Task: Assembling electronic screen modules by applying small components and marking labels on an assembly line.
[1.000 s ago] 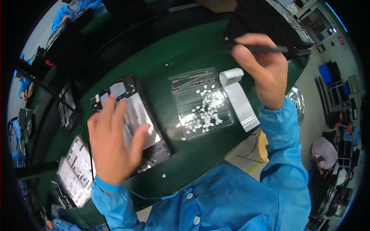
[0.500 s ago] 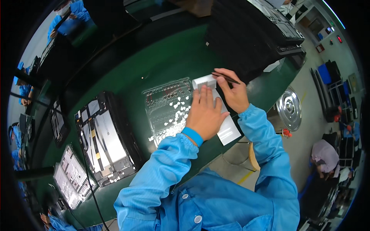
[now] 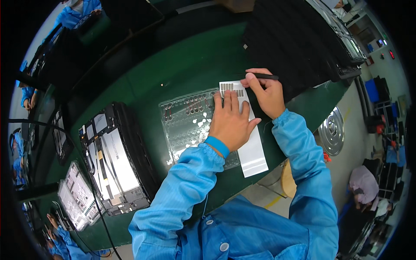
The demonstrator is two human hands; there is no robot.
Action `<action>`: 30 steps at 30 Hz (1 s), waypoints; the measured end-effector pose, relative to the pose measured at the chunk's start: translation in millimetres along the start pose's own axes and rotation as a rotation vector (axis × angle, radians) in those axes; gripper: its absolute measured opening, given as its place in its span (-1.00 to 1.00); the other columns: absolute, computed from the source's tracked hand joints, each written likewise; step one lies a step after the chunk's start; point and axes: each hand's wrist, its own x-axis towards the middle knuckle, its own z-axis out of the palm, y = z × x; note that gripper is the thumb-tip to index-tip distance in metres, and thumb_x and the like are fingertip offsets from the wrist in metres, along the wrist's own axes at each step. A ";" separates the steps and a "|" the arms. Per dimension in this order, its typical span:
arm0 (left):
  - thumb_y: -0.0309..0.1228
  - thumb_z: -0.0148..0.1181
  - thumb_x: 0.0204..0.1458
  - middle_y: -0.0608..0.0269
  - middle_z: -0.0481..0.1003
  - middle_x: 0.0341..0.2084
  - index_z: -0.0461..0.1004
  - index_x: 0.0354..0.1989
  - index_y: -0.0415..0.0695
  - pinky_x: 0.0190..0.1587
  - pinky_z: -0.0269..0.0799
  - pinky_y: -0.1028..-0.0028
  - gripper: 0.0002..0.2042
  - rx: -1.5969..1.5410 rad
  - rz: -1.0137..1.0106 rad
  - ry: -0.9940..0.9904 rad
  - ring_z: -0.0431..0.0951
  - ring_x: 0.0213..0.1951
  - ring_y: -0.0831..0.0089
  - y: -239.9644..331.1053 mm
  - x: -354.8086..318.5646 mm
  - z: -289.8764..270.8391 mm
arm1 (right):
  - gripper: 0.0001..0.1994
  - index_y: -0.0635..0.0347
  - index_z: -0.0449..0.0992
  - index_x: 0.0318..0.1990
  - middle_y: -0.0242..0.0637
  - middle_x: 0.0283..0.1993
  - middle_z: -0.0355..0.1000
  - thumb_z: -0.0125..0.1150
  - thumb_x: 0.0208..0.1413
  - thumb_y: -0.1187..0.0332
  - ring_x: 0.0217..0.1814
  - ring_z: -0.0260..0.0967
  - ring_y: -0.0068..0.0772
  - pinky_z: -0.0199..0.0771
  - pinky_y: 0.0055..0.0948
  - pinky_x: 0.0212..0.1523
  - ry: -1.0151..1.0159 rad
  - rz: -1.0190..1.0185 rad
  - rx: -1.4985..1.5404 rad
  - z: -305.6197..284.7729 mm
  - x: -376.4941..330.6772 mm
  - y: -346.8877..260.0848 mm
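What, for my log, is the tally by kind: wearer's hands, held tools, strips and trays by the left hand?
Left hand and right hand: 2
Slim dark tool: 1
White strip: 1
Clear tray: 1
Total: 5

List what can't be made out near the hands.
Head view: part of the long white strip, hidden under the left hand.
Head view: part of the clear plastic tray, hidden by that hand and the blue sleeve.
Head view: tip of the slim black tool in the right hand, too small.
Head view: far end of the black stack, cut off by the top edge.
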 end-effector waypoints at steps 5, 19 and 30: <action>0.08 -0.06 0.30 -0.42 0.38 0.15 0.53 0.09 -0.26 0.35 -0.08 -0.29 -0.42 -0.010 0.004 0.016 0.32 0.28 -0.22 -0.6 0.2 2.0 | -0.77 0.36 0.49 -0.02 -0.14 -0.26 0.60 0.16 0.32 0.37 -0.28 0.54 -0.48 0.56 -0.49 -0.13 0.051 0.170 0.241 -1.9 1.0 4.3; 0.07 -0.07 0.30 -0.42 0.38 0.17 0.50 0.12 -0.28 0.37 -0.10 -0.29 -0.40 -0.003 -0.020 -0.023 0.31 0.31 -0.21 0.4 -0.8 2.2 | -0.73 0.31 0.52 -0.06 -0.17 -0.25 0.60 0.29 0.27 0.28 -0.29 0.56 -0.49 0.53 -0.51 -0.19 0.045 0.312 0.378 -6.7 -2.3 0.4; 0.07 -0.08 0.31 -0.41 0.37 0.19 0.49 0.15 -0.27 0.36 -0.09 -0.28 -0.40 0.006 -0.025 -0.027 0.29 0.32 -0.21 0.7 -1.8 4.1 | -0.79 0.32 0.52 -0.07 -0.20 -0.18 0.58 0.33 0.19 0.44 -0.20 0.54 -0.52 0.55 -0.51 -0.10 0.038 0.238 0.309 -7.0 -7.6 3.4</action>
